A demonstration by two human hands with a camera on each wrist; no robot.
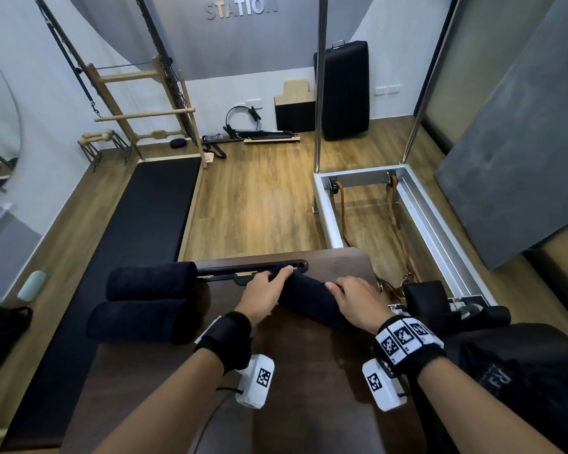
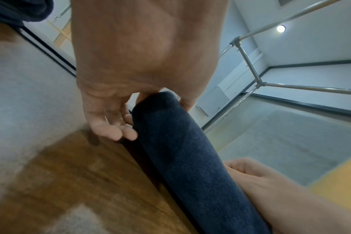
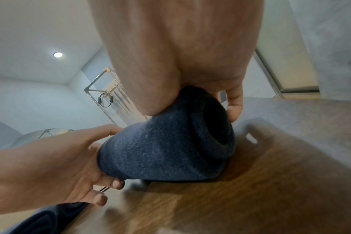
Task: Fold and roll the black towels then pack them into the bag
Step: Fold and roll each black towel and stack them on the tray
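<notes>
Both hands, left and right, are gripping the towel roll, seemingly resting on the table beneath them.

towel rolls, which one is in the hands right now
The rolled towel lying diagonally mid-table, gripped by the left hand and right hand. The other two rolls lie untouched at the table's left edge.

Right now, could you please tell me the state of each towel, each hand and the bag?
Towel in hand: fully rolled, lying slantwise on the wooden table, gripped at both ends.
Two other towels: rolled, lying side by side at the table's left edge.
Left hand: curled round the roll's far end.
Right hand: curled round the roll's near end.
Bag: at the right, with no towels visibly packed.
</notes>
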